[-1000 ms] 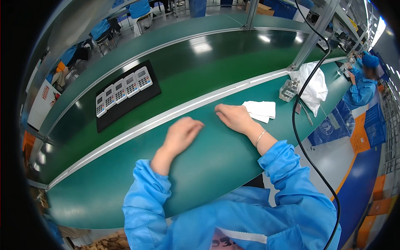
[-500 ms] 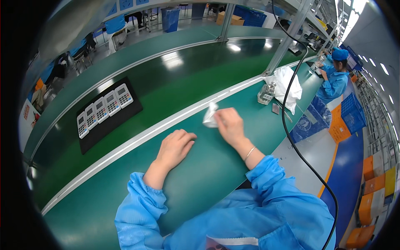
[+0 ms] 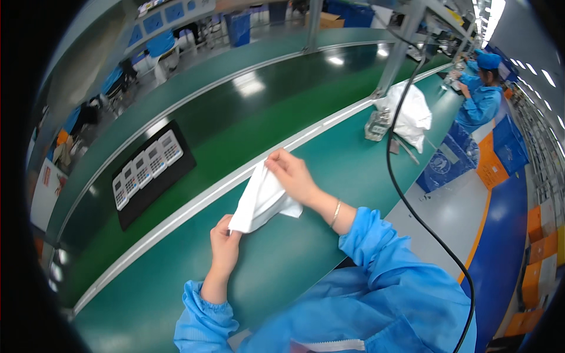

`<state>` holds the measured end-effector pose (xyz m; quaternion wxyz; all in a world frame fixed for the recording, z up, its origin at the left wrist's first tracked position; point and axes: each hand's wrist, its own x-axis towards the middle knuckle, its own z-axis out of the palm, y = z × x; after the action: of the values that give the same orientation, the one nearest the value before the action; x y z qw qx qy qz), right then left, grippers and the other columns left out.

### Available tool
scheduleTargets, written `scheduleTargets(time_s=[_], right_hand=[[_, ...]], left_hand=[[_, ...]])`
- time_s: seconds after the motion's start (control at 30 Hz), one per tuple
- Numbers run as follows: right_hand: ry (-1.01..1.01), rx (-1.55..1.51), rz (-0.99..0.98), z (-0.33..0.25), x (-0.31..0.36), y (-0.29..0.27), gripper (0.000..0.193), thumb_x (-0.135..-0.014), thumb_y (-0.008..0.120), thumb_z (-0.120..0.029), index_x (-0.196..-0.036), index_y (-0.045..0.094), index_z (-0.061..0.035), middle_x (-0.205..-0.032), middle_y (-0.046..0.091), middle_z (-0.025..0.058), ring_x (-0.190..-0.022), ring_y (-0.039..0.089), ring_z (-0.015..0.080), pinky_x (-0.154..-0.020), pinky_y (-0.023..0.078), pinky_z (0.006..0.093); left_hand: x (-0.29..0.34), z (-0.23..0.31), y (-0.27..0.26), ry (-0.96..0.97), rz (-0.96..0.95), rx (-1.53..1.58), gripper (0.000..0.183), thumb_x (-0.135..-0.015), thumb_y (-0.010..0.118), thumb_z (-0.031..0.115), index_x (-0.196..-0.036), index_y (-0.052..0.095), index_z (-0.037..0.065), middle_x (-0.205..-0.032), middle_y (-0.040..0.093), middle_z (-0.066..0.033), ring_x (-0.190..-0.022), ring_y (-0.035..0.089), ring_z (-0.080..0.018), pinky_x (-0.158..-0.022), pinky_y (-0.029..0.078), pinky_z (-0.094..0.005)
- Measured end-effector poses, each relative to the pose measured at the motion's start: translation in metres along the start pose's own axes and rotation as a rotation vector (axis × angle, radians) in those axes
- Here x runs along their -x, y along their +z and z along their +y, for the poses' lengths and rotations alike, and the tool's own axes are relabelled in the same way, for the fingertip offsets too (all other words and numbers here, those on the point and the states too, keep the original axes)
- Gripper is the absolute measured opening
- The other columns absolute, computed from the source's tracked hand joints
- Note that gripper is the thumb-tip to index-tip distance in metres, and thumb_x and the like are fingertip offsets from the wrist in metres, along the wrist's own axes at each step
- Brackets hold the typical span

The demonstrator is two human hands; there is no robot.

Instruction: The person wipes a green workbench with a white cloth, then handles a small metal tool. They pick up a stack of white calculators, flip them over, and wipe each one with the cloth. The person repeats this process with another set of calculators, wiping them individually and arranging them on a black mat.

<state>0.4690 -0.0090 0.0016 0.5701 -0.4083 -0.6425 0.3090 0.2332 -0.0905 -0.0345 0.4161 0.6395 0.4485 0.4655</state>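
One white cloth [image 3: 262, 200], held slantwise over the green worktop [image 3: 335, 176], and both hands are on it! The left hand [image 3: 224, 245] has the lower corner, thumb and fingers pinched together on the fabric; up top, the right hand [image 3: 293, 177] has its fingertips clamped on the far end, a bracelet [image 3: 336, 213] on that wrist. Beyond the pale rail [image 3: 329, 123], five white keypad devices [image 3: 142, 170] line up side by side on a black mat [image 3: 156, 189]. Over right, a clear bottle [image 3: 376, 125] near a white bag [image 3: 415, 112], and farther along, a blue-clad co-worker [image 3: 484, 107].
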Motion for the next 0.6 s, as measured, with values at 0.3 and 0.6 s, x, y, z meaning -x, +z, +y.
scheduleTargets(time_s=[0.3,0.6], right_hand=[[0.219,-0.005,-0.038,0.012,0.007,-0.028,0.017,-0.1,0.066,-0.017,-0.1,0.064,-0.0006,-0.081,0.063,0.0,-0.075,0.053,0.0049,-0.069,0.045,0.0226],[0.109,0.409,-0.056,0.018,-0.011,-0.032,0.011,-0.096,0.066,-0.01,-0.102,0.064,-0.002,-0.084,0.07,0.0058,-0.068,0.062,0.0156,-0.067,0.052,0.0299]], left_hand=[[-0.014,0.011,-0.019,-0.161,0.169,-0.077,0.027,-0.103,0.061,0.019,-0.121,0.068,0.001,-0.106,0.07,-0.0039,-0.093,0.06,-0.0101,-0.085,0.046,-0.0243],[-0.028,0.0,-0.02,0.059,0.134,-0.5,0.014,-0.089,0.074,0.011,-0.102,0.075,0.009,-0.103,0.062,-0.0042,-0.099,0.057,-0.021,-0.085,0.047,-0.032]])
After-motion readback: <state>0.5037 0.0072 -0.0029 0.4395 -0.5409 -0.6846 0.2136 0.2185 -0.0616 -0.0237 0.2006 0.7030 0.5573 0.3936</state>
